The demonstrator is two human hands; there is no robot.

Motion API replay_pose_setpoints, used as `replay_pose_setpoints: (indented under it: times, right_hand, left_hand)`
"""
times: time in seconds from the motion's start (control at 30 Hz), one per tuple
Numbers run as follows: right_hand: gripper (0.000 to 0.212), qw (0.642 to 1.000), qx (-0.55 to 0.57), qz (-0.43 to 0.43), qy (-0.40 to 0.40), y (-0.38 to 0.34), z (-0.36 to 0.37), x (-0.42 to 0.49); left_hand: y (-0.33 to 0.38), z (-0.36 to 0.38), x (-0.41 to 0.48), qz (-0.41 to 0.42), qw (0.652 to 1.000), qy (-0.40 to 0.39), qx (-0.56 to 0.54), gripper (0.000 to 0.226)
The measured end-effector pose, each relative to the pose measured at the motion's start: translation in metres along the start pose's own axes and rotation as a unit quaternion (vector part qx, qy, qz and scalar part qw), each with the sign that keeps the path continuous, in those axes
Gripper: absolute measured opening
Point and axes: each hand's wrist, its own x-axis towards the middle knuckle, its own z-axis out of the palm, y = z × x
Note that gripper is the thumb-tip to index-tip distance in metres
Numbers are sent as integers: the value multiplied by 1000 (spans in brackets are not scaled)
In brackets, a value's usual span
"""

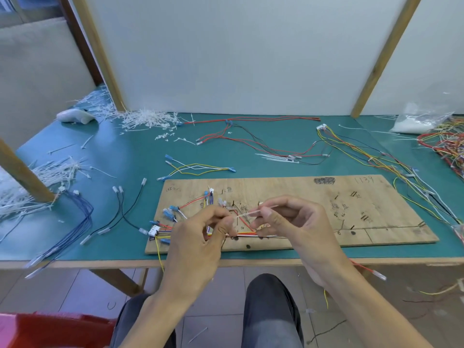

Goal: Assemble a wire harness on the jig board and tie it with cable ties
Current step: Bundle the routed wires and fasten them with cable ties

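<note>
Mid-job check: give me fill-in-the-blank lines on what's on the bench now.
The right hand pinches a thin white plastic ____.
The flat plywood jig board bears the handwritten number ____.
The coloured wires on it lie on its ____ half.
Missing: cable tie; 1139; left.

The left hand (200, 237) covered part of the wires (247, 232) on the board (301, 192), and what it held could not be seen. The tie (251, 213) pinched in the right hand (293, 222) was thin and blurry. The writing (339, 209) on the board was too faint to read. The wire pile (449, 144) at the right and a red thing (57, 330) at the bottom were cut off.
</note>
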Motion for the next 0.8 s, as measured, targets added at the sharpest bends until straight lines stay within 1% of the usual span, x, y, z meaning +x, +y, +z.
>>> replay_pose_setpoints:
  times: [0.1,0.2,0.27,0.33,0.4,0.47,0.53,0.6,0.63,0.7,0.8]
  right_hand:
    - [7,999,9,3,35,0,8,-10]
    - [5,999,-10,16,50,6,16,-22]
    - [5,996,-79,30,30,11,21,-30]
    - [5,989,-137,52,-13,14,26,-38]
    - [7,985,-157,65,-34,15,33,-43]
    - [7,985,-156,61,-27,14,42,-47]
    - [7,991,-122,55,-14,13,52,-51]
    - [11,995,-78,57,-4,14,61,-54]
    - [12,995,-76,59,-5,16,64,-55]
    - [12,992,-104,66,-24,17,69,-52]
    - [13,982,-155,74,-77,11,74,-40]
  left_hand:
    - [1,-12,-1,-8,1000,-25,5,9]
    - [1,-22,-3,-30,998,-35,-45,9]
    - [-1,-32,-3,-38,994,-34,-92,12]
    - [-2,-41,-3,-42,991,-35,-125,12]
    - [-2,-47,-3,-44,987,-41,-146,10]
    - [0,-53,-3,-39,987,-38,-152,10]
    - [2,-60,-2,-17,991,-25,-128,12]
    - [4,-69,0,5,997,-19,-79,16]
    - [6,-75,1,9,998,-22,-55,19]
    - [11,-86,6,8,999,-43,-18,18]
    - [21,-102,17,17,996,-84,28,18]
